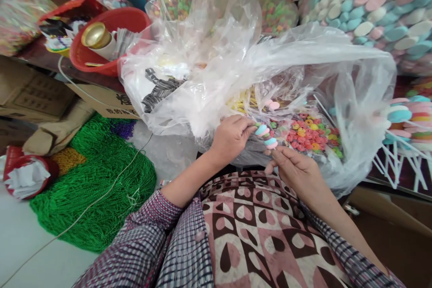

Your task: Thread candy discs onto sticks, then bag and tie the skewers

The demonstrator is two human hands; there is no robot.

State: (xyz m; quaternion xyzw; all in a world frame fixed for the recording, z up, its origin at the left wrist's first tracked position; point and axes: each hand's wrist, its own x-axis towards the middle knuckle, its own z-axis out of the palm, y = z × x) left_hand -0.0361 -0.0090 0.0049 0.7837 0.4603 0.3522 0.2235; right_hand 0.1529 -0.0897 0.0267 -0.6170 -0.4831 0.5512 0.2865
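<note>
Both hands, left hand (232, 137) and right hand (297, 168), pinch a stack of pastel discs (266, 137); clear bag (354, 112) just behind

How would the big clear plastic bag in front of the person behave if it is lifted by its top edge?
The clear plastic bag looks thin and crumpled, so it would probably be floppy and sag. The coloured ring pieces lie loose inside, so they would likely slide to the lowest point. Its glossy film may be slippery to hold. Both the left hand and right hand work beside it.

Plastic bag (303, 67) crowding ahead, red bowl (111, 36) left, floor (20, 238) seemingly open
</note>
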